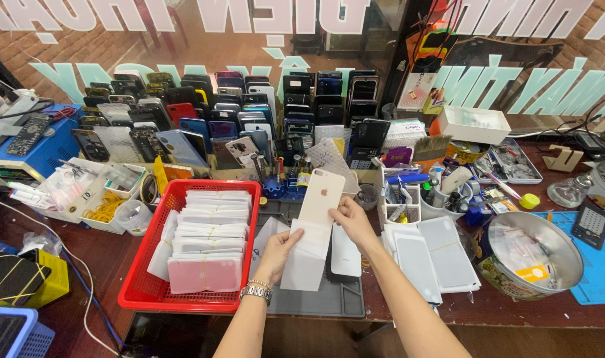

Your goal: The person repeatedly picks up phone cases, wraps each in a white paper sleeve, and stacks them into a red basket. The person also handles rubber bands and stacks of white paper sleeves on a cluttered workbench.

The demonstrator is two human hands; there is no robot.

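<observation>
basket (143,265) left of mat (329,301), bowl (568,255) right, phones (203,119) behind

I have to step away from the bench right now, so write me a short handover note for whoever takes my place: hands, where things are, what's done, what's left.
Left hand: grips the lower part of a white paper sleeve over the grey mat.
Right hand: pinches the edge of a pale pink phone back cover, which sticks out of the sleeve's top.
Red basket, left of the hands: filled with banded stacks of white sleeves.
More white sleeved pieces lie right of the hands; one white piece lies on the mat.
Done: cover partly in the sleeve.
Left: whether it is going in or out cannot be told.
</observation>
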